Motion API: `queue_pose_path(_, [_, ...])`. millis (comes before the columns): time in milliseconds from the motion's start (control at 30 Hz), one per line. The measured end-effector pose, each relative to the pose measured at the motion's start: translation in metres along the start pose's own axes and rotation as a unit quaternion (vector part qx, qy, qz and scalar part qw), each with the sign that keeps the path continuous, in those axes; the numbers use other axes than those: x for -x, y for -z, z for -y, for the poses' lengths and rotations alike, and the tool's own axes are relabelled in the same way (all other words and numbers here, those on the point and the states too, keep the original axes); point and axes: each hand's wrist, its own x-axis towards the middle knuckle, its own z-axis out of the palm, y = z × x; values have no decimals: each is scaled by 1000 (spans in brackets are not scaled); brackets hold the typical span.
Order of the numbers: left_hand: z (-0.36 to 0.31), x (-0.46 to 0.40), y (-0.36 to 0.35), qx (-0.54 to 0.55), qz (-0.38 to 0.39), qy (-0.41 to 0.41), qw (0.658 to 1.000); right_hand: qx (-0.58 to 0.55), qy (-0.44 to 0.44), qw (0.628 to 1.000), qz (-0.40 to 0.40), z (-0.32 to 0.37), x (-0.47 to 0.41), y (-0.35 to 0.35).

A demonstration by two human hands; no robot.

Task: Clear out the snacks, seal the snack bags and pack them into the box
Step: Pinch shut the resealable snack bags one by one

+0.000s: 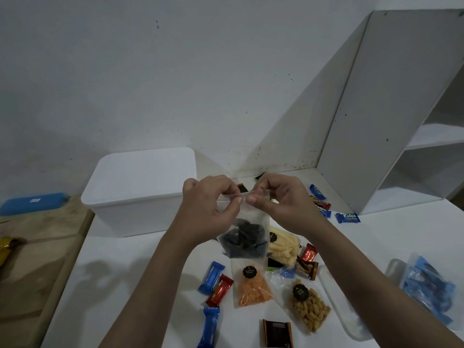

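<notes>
Fingers (252, 200) of both hands pinch the dark-snack bag (244, 241) top mid-frame, sealing it, and the other bags and candies aren't in the white box (140, 194) yet

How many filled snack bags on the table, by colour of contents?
black bag: 1
yellow bag: 1
orange bag: 1
brown bag: 1
blue bag: 1
Total: 5
</notes>
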Motion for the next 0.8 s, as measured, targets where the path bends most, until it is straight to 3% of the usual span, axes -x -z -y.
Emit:
queue_pose_path(633, [9,0,2,21,5,18,1000,-41,-40,998,-33,-7,6,8])
queue_pose_path(800, [11,0,7,29,28,38,998,-85,-68,994,21,-7,12,14])
